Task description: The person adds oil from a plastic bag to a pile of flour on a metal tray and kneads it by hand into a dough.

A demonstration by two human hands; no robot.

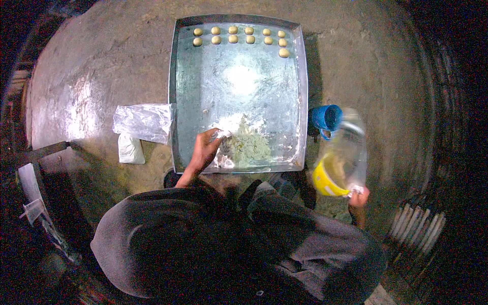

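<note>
A shallow metal tray (pixel 304 91) lies on the ground in front of me. On its near part is a crumbly pale doughy heap (pixel 249 147) with white flour (pixel 236 122) scattered round it. My left hand (pixel 203 151) reaches over the tray's near left side, its fingers drawn together and whitened at the heap's left edge; what they hold, if anything, is hidden. Off the tray's right side, my right hand (pixel 359 197) grips the rim of a tilted yellow bowl (pixel 327 179). Beyond that bowl is a blurred, see-through or shiny container (pixel 352 134).
Several round dough balls (pixel 233 38) sit in rows along the tray's far edge. A blue mug (pixel 321 118) is right of the tray. Left of it lie a clear plastic bag (pixel 142 121) and a white packet (pixel 130 149). Slatted wood (pixel 418 226) is at the right.
</note>
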